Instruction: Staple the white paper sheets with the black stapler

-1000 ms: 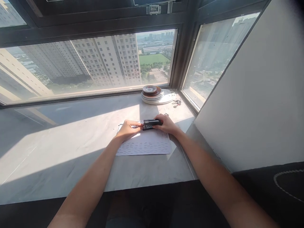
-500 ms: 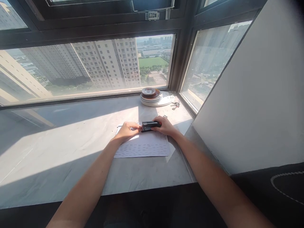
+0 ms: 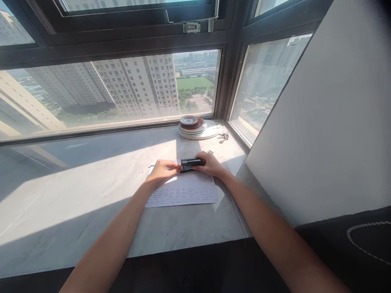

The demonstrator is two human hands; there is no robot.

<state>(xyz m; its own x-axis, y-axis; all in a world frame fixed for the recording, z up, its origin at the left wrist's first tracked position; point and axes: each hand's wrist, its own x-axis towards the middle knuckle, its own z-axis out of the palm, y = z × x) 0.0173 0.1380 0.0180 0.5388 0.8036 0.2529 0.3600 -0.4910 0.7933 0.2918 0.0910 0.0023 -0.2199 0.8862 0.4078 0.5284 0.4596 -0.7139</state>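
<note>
Right hand [image 3: 210,164] grips black stapler [image 3: 191,162], left hand [image 3: 163,171] at its end; paper [image 3: 183,196] below.

The left arm [image 3: 113,230] and right arm [image 3: 259,215] are slanting inward from the frame's bottom; the left hand [image 3: 161,171] is bending, the right hand [image 3: 211,164] gripping, near centre.

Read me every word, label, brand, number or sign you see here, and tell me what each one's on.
No word, brand or number can be read.
Paper: rows of short dark dashes; the marks near the right hand are too small to read.
Black stapler-like tool: no readable label.
Top plate: patterned, too small for any lettering to show.
</note>
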